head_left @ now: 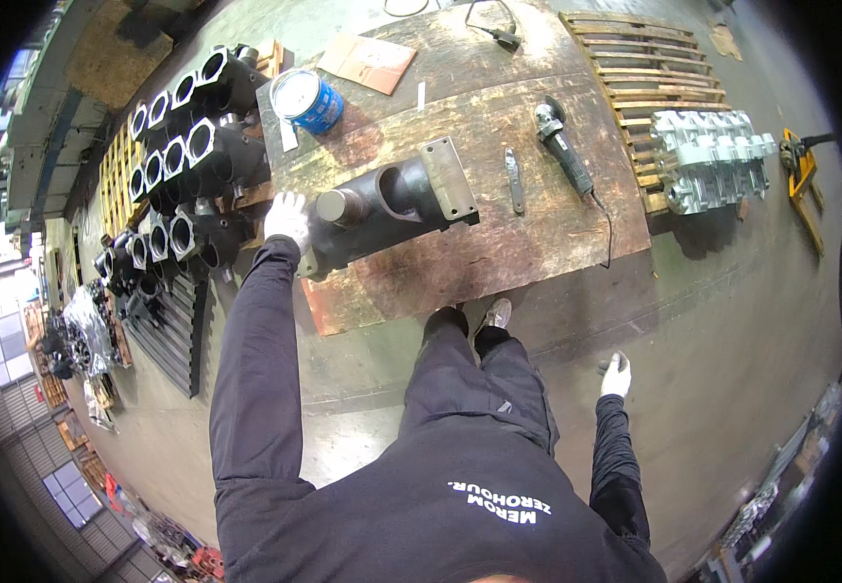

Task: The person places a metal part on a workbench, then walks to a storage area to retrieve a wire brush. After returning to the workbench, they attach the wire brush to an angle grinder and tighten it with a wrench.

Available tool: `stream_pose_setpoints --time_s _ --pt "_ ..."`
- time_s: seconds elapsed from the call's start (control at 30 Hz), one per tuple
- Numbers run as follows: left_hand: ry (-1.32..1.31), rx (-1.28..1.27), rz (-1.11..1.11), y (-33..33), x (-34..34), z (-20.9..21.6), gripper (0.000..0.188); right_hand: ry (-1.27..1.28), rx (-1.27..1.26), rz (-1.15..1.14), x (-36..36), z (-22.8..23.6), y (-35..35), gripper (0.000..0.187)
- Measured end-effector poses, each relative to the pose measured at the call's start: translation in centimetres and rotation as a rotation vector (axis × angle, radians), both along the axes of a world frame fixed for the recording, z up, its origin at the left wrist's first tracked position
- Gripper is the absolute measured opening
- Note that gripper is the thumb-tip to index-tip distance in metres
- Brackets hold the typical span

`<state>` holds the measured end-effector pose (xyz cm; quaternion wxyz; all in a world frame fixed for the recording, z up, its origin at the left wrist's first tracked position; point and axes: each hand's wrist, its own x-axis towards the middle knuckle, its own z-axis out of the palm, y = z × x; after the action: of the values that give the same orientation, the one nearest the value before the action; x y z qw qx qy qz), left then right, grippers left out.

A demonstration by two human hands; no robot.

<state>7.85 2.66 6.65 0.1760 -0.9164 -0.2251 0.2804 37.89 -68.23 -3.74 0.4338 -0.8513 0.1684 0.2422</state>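
On the worn wooden tabletop (pixel 479 262) lies a long black metal casting (pixel 368 236), with a round capped port, an oval opening and a bare flat flange at its right end. My left hand (pixel 288 218), in a white glove, grips the casting's left end; part of the grip is hard to see. Away from the table, over the floor at right, hangs my right hand (pixel 615 376). It is gloved in white too, with nothing in it and the fingers loosely apart. Right of the casting are a small dark flat tool (pixel 514 181) and a corded angle grinder (pixel 564 148).
A blue-and-white can (pixel 307 100) and a piece of cardboard (pixel 368 63) sit at the table's far left. Rows of black castings (pixel 180 155) crowd the left side. To the right, silvery castings (pixel 710 160) rest on a wooden pallet (pixel 649 63), beside a yellow pallet jack (pixel 803 185).
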Motion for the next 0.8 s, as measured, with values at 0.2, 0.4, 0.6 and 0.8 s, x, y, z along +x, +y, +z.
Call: stream_pose_setpoints --time_s 0.2,0.4,0.6,0.8 --pt "-0.527 -0.013 0.142 0.8 -0.5 -0.5 0.038 0.037 -0.055 -0.096 -3.8 0.2 -1.7 0.036" --pt "-1.633 -0.328 1.152 -4.4 -2.8 0.5 0.032 -0.041 -0.063 -0.194 -4.9 4.3 0.7 0.046" --pt "-1.263 -1.293 1.175 -23.3 4.4 2.8 0.056 -0.320 -0.043 -0.037 -1.9 12.4 7.9 0.097" --pt "-1.052 -2.912 1.904 -38.0 23.2 2.7 0.081 -0.654 0.140 0.042 7.5 20.2 11.4 0.054"
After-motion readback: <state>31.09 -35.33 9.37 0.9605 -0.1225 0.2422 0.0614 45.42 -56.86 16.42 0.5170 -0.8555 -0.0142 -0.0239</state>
